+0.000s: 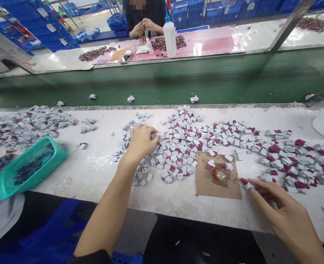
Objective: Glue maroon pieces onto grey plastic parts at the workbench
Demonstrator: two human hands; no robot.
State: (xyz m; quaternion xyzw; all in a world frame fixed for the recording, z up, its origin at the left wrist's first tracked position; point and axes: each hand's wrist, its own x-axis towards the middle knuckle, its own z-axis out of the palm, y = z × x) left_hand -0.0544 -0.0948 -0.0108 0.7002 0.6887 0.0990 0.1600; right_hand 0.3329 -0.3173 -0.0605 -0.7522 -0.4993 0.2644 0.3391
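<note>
My right hand (279,209) is closed in a pinch on a small grey block with a dark red piece (243,181) at its end, just off the right edge of a brown cardboard square (218,190). On that cardboard lie a round red-rimmed cap (221,175) in a wet amber puddle and a few loose blocks. My left hand (143,141) reaches over the left part of a wide heap of grey-white blocks (182,146), thumb and forefinger apart; the other fingertips are partly hidden. Right of the cardboard spreads another heap (296,161), showing more dark red pieces.
A teal basket (59,154) of dark pieces stands at the left, near another block heap (27,124). Several blocks lie on the green belt (162,88). Beyond it, a person works at a bench with a white squeeze bottle (170,38). Blue crates (217,13) stand behind.
</note>
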